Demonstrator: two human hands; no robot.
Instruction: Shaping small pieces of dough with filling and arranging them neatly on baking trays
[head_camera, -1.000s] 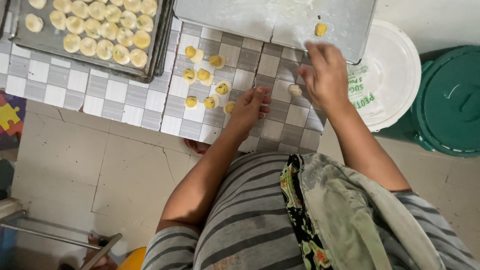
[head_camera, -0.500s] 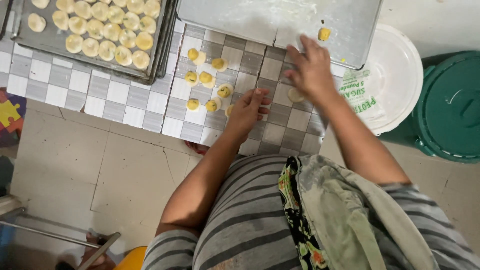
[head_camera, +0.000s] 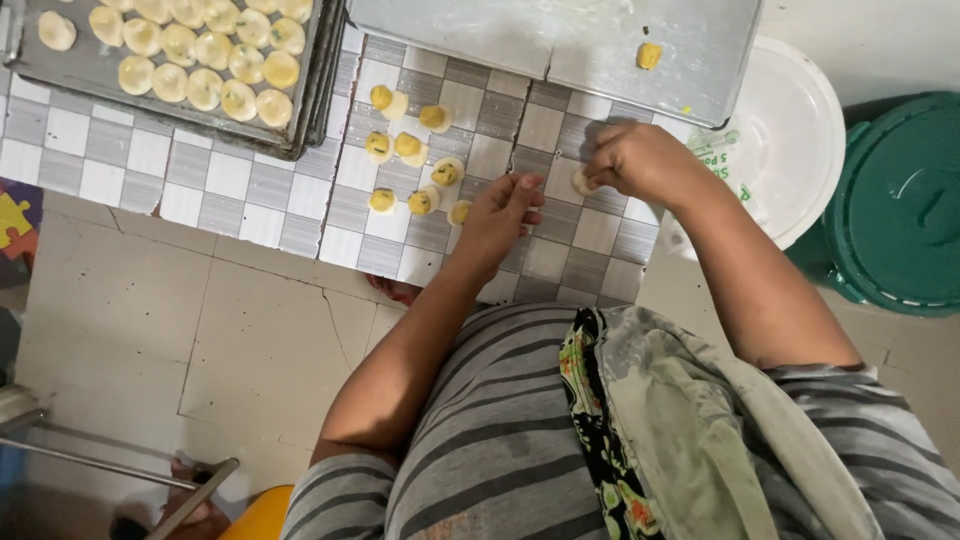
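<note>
The right hand (head_camera: 645, 160), in the upper middle of the frame, pinches a small pale dough piece (head_camera: 583, 181) between its fingertips over the checked tile bench (head_camera: 230, 180). The left hand (head_camera: 500, 215) lies loosely open and flat on the tiles, holding nothing — just right of a group of yellow-filled dough pieces (head_camera: 415, 170). At the upper left stands a metal tray (head_camera: 80, 75) with rows of finished pieces; at the top, a floured metal sheet (head_camera: 560, 40).
</note>
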